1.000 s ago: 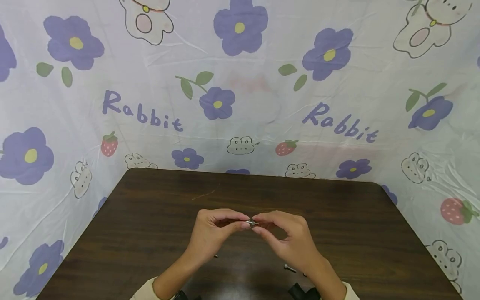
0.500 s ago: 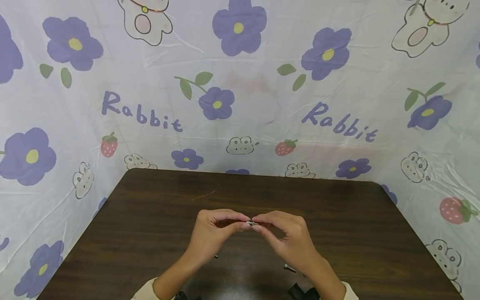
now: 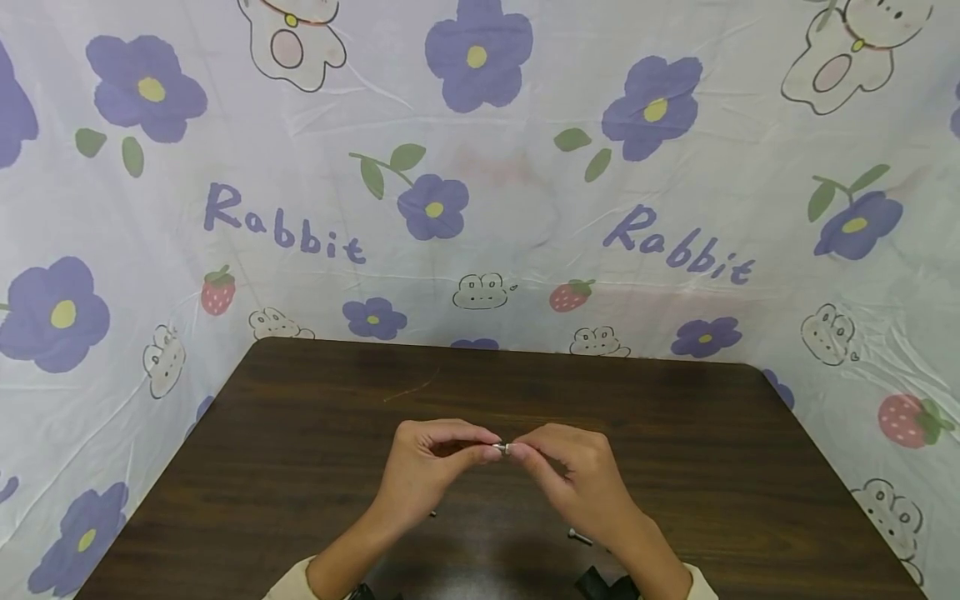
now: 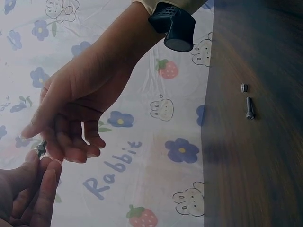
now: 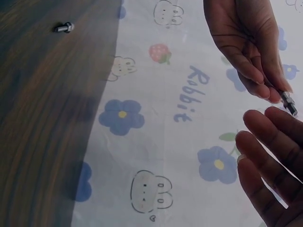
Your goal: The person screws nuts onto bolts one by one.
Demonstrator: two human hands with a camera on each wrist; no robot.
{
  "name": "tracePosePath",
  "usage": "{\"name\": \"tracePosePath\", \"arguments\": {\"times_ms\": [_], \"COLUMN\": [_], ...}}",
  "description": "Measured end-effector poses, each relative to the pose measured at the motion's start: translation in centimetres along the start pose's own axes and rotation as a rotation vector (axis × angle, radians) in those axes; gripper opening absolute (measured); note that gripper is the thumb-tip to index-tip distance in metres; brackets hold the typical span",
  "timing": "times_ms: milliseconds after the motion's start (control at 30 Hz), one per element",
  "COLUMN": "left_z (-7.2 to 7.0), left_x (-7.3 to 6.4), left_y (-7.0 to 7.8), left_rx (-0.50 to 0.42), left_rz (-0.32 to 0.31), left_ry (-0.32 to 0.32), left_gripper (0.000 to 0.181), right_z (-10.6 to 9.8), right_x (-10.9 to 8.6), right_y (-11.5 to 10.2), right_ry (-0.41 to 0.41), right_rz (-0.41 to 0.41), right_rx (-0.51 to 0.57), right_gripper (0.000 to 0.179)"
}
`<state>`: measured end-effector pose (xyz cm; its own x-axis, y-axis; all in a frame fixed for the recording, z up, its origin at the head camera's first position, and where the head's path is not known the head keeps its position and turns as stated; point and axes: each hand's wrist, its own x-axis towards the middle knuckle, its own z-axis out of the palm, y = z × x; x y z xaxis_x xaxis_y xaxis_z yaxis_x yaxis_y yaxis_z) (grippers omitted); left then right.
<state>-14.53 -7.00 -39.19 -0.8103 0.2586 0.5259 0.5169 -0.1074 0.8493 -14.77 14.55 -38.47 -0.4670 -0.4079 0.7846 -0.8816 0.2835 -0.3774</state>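
Over the middle of the table, both hands meet at a small metal bolt (image 3: 500,448) with what looks like a nut on it. My left hand (image 3: 423,467) pinches one end between thumb and index finger. From the other side, the thumb and index finger of my right hand (image 3: 581,475) close on the opposite end, covering much of it. In the left wrist view, the threaded bolt (image 4: 41,147) shows between the two hands. The right wrist view shows the bolt (image 5: 288,103) sticking out of the left fingertips, close to the right hand's fingers.
On the dark wooden table (image 3: 300,417) a loose bolt (image 3: 579,537) lies near the right forearm, with a small nut (image 4: 244,88) beside it. Another bolt (image 5: 64,28) lies by the left forearm. A dark object (image 3: 600,583) sits at the near edge. Patterned cloth (image 3: 480,167) hangs behind.
The right thumb and index finger, parted around the bolt's end a second ago, have come together on it. The left hand has barely moved.
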Motion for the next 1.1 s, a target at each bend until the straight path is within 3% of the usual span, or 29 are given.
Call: {"name": "tracePosePath", "arguments": {"times_ms": [400, 1100], "left_z": [-0.11, 0.03], "left_x": [0.19, 0.12], "left_y": [0.13, -0.04], "left_rx": [-0.029, -0.038], "left_rz": [0.002, 0.009], "left_ry": [-0.002, -0.016], "left_gripper": [0.010, 0.010], "right_z": [-0.33, 0.06], "right_x": [0.44, 0.21], "right_y": [0.04, 0.03], "right_ry": [0.008, -0.003], "right_rz": [-0.059, -0.022], "right_rx": [0.026, 0.014], "right_gripper": [0.027, 0.007]}}
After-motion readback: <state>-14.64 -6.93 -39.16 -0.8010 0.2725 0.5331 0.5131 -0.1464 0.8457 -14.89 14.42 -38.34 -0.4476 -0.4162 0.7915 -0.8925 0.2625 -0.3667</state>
